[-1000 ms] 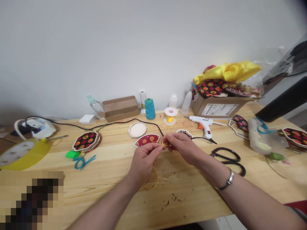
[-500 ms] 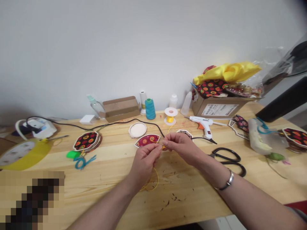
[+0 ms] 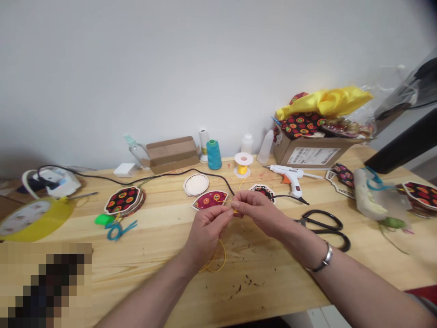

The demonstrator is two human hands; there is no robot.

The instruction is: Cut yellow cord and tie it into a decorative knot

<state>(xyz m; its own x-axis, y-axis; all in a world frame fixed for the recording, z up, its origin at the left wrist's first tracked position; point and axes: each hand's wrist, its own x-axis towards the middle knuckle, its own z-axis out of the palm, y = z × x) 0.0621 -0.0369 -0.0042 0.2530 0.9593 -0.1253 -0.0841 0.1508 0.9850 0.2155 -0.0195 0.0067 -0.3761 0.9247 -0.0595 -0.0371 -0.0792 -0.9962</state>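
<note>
My left hand and my right hand meet over the middle of the table, fingertips pinched together on yellow cord. A loop of the cord hangs below my left hand, and a strand runs back to the white spool of yellow cord. Just behind my fingers lies a fan-shaped maroon patterned piece with a pale edge, the cord reaching across it. An octagonal lattice-edged piece is partly hidden behind my right hand. What exactly sits between my fingertips is too small to make out.
Right of my hands are black-handled scissors and a white glue gun. A teal thread cone and an open cardboard box stand by the wall. A fabric-filled box stands at the back right, yellow tape at left.
My right hand has shifted very slightly down and left, uncovering more of the octagonal piece. Both hands keep their pinch on the cord.
</note>
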